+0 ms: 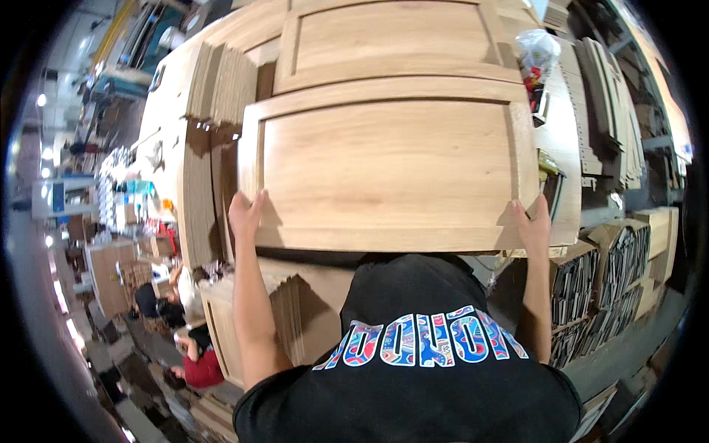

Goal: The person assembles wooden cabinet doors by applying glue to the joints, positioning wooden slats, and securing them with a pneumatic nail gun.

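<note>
A light wood panel door (384, 166) with a raised frame and a recessed middle lies broadside before me. My left hand (246, 214) grips its left edge near the close corner, thumb on top. On the opposite edge my right hand (533, 221) holds the close right corner, its thumb also on the upper face. The fingers of both hands are partly hidden beneath the door. Just beyond it, a second wooden panel (399, 40) of the same make lies with its near edge beside the first one's far edge.
Stacked boards (220, 85) stand at the left, with more panels (284, 310) below them. On the right are a clear plastic bag (539, 50), a white table surface (567, 148) and boxes of thin strips (620, 262). Other people, one in a red top (203, 367), are at lower left.
</note>
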Action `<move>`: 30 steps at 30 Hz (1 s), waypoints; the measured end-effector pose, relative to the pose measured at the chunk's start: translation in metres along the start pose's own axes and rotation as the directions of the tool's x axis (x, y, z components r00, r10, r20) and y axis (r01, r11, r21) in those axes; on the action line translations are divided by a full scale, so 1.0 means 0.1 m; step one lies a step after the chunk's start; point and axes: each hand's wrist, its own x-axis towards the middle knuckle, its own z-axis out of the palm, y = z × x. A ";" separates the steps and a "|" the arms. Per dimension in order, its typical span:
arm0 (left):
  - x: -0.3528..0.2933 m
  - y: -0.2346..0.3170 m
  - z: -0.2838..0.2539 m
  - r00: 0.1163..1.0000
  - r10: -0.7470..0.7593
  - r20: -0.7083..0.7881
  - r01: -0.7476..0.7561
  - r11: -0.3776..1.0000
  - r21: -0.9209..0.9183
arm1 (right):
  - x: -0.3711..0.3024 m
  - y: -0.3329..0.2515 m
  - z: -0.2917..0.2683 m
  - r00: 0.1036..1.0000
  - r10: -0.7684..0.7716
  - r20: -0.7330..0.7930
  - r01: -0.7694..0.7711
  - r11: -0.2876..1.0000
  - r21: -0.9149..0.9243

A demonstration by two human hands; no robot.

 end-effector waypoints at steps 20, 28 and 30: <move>0.41 0.38 -0.31 0.999 0.049 -0.017 -0.050 0.834 -0.550 | 0.46 -0.41 -0.43 0.972 -0.195 -0.131 0.209 0.972 0.107; 1.10 1.53 -0.75 0.965 0.038 -0.260 -0.224 0.635 -0.739 | 1.20 -1.19 -0.77 0.939 -0.233 -0.253 0.305 0.904 0.299; 1.16 1.53 -0.89 0.983 0.023 -0.184 -0.136 0.765 -0.629 | 1.20 -1.39 -0.83 0.960 -0.196 -0.201 0.249 0.926 0.284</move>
